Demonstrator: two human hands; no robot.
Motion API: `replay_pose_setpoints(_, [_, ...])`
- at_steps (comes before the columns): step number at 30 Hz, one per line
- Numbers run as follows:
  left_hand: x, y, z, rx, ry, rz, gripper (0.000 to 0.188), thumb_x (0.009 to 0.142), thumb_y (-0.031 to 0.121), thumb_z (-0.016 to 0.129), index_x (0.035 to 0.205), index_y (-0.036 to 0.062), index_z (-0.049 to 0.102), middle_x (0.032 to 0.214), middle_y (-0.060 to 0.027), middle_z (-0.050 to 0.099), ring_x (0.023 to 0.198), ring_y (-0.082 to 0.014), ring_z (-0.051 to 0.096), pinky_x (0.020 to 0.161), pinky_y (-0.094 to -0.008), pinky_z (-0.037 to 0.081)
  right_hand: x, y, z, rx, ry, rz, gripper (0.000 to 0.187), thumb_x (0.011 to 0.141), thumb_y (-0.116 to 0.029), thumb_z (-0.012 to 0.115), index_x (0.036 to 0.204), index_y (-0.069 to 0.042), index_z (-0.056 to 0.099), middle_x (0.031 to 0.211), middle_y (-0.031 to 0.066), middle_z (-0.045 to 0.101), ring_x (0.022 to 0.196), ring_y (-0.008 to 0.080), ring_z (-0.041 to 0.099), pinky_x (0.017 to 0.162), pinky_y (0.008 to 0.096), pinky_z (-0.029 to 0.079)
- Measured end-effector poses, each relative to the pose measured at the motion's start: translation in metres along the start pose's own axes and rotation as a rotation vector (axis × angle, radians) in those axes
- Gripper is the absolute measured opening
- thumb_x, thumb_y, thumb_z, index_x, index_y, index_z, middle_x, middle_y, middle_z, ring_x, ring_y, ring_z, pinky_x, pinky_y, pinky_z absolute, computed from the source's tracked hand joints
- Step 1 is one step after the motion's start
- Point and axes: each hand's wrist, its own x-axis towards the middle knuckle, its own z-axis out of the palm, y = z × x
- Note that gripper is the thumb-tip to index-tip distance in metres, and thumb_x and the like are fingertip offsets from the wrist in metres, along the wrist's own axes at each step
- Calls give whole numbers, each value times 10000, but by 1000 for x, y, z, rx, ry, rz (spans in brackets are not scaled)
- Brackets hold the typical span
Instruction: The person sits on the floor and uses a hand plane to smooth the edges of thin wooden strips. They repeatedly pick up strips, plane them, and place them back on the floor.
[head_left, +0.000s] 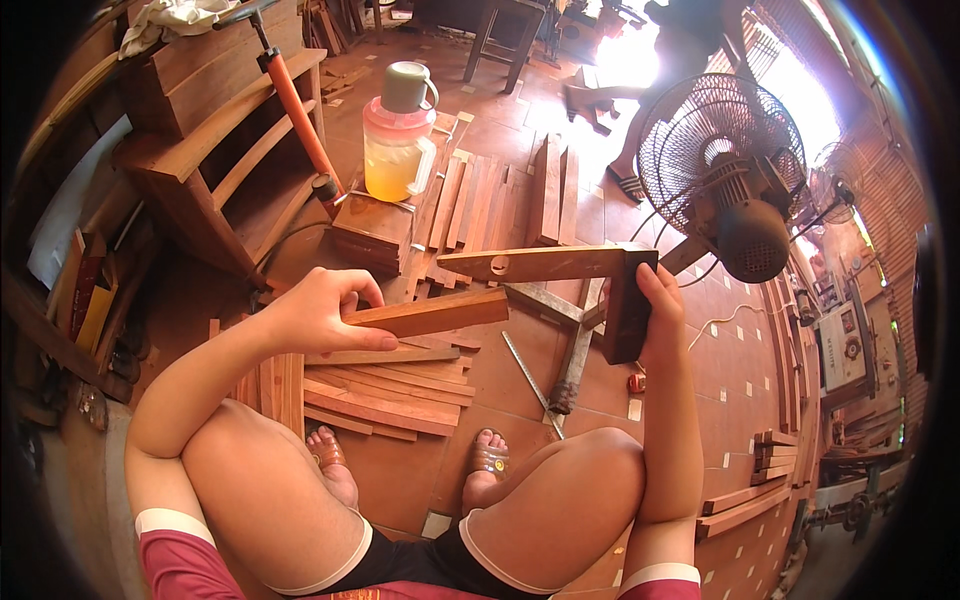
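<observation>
My left hand [322, 312] pinches one end of a short wooden strip [435, 312] between thumb and fingers. The strip points to the right and is held in the air. In my right hand [661, 308] is a wooden try square [560, 264]. My fingers wrap round its dark, thick stock, and its long blade with a round hole reaches left above the strip. Blade and strip appear apart, with a gap between them. Below my left hand, a stack of cut wooden strips [385, 395] lies on the floor between my feet and the other wood.
A standing fan [722, 175] is at the far right. A pitcher of yellow drink [397, 150] stands on a wooden block [372, 230]. A floor pump [298, 120] leans by a wooden cabinet [225, 180]. A metal ruler [528, 375] lies near my feet.
</observation>
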Motion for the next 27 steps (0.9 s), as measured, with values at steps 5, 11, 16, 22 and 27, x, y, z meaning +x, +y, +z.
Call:
replay_pose_setpoints(5, [-1, 4, 1, -10, 4, -37, 473, 744, 359, 892, 1016, 42, 668, 556, 25, 511, 506, -34, 454, 505, -240, 334, 1, 3, 5, -3, -7, 1, 337, 965, -310, 649, 1092, 2, 635, 865, 106, 691, 694, 137, 653, 591, 268, 528])
replay_pose_setpoints(11, [-1, 6, 1, -29, 1, -42, 475, 749, 358, 888, 1023, 41, 663, 552, 41, 474, 510, -31, 422, 503, -246, 318, 4, 8, 5, -31, -75, 19, 399, 967, -310, 629, 1208, 6, 601, 909, 110, 689, 742, 153, 662, 646, 283, 547])
replay_pose_setpoints(16, [1, 0, 2, -18, -24, -4, 571, 752, 415, 885, 1048, -3, 633, 563, -7, 539, 463, -67, 546, 438, -244, 403, 3, 7, 17, -29, -75, 27, 363, 954, -322, 671, 1125, -2, 659, 893, 78, 694, 714, 111, 636, 625, 249, 510])
replay_pose_setpoints(22, [1, 3, 3, -51, 18, 7, 660, 743, 434, 885, 1130, -19, 602, 565, -9, 538, 454, -71, 534, 448, -243, 400, 4, 16, 26, -96, -137, 78, 376, 948, -309, 681, 1155, 3, 643, 925, 94, 700, 777, 132, 663, 687, 278, 540])
replay_pose_setpoints(27, [0, 3, 2, -126, -3, -75, 686, 743, 435, 885, 1161, -24, 592, 595, -20, 552, 462, -76, 534, 447, -247, 406, 3, 16, 33, -72, -198, 112, 372, 954, -290, 688, 1179, 5, 664, 933, 56, 702, 837, 104, 646, 755, 256, 515])
